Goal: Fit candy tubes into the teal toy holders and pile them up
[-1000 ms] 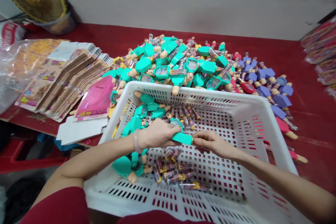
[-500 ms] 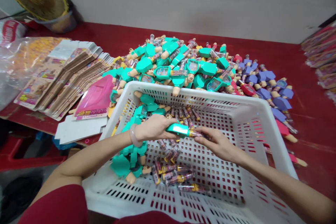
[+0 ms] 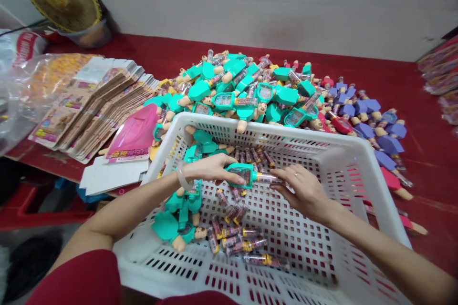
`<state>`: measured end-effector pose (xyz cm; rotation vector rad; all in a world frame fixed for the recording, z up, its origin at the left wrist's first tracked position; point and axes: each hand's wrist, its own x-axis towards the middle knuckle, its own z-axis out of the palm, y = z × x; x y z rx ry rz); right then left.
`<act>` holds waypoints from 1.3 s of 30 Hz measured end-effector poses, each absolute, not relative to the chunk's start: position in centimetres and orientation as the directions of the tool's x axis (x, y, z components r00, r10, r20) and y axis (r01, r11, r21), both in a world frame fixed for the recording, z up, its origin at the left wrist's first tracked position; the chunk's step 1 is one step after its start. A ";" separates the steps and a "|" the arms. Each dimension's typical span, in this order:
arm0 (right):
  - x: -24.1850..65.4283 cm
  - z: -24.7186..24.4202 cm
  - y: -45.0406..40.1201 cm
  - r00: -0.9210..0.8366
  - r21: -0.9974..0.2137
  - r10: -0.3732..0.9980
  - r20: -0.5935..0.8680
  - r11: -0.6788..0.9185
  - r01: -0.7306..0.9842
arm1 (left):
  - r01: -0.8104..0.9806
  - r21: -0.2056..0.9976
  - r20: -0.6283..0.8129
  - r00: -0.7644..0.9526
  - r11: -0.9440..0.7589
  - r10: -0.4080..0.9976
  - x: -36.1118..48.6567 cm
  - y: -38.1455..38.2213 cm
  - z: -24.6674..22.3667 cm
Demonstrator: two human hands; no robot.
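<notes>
Above the white basket [image 3: 384,200], my left hand [image 3: 211,169] grips a teal toy [image 3: 243,175] by its body. A clear tube [image 3: 266,177] with small candies sticks out of the toy's right end, and my right hand [image 3: 302,190] pinches the far end of that tube. Inside the basket, more teal toys [image 3: 165,226] lie along the left side. Loose tubes with yellow caps [image 3: 246,245] are scattered near the front and at the back under the hands.
Behind the basket is a heap of teal toys [image 3: 286,95], with purple ones [image 3: 390,144] at its right. Stacked printed cards [image 3: 103,105], a pink plastic piece [image 3: 136,128] and a yellow-filled bag [image 3: 53,76] lie left. Packaged goods [image 3: 440,69] stand far right.
The teal toy has turned so its windowed face shows, with the tube still at its right end. My right hand has shifted slightly right, and the view has moved a little.
</notes>
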<state>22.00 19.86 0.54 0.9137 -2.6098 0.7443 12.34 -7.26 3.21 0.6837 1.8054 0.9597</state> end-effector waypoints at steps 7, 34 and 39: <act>22.5 -0.4 19.1 -0.840 -0.900 -0.373 -0.394 0.340 0.271 | 0.654 0.565 -0.117 -0.539 0.502 0.834 13.5 -7.2 1.7; 21.3 0.2 19.9 -0.920 -0.677 -0.355 0.169 0.637 -0.370 | 0.519 0.695 -0.071 -0.639 0.497 0.766 13.3 -7.2 3.0; 21.9 0.4 19.7 -0.691 -0.245 -0.538 0.483 0.674 -0.697 | 0.338 0.797 -0.241 -0.581 0.500 0.777 13.3 -7.1 3.6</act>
